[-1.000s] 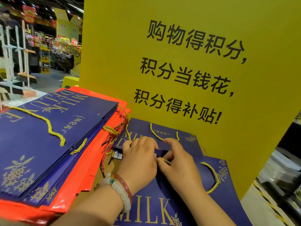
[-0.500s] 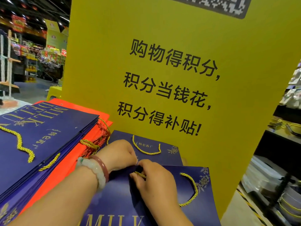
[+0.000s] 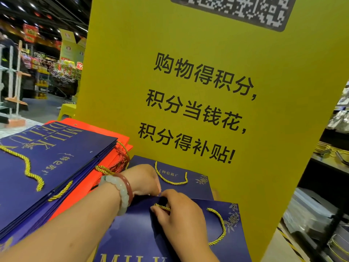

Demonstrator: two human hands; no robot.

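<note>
A flat navy paper bag [image 3: 132, 231] with gold "MILK" lettering and a gold rope handle lies in front of me. My left hand [image 3: 143, 181], with bead bracelets at the wrist, curls over the bag's top edge, its fingertips hidden. My right hand [image 3: 181, 214] pinches the same top edge beside the rope handle's left end. A second navy bag [image 3: 196, 183] lies underneath, farther back, against the yellow sign.
A stack of navy bags [image 3: 47, 163] sits on orange bags [image 3: 81, 190] at my left. A tall yellow sign [image 3: 207, 103] with black characters stands right behind the bags. Dark shelves [image 3: 321, 214] with goods are at the right; store aisles lie far left.
The view has tilted up, showing more of the sign. Both hands stay at the near bag's top edge; the left hand has curled further over it.
</note>
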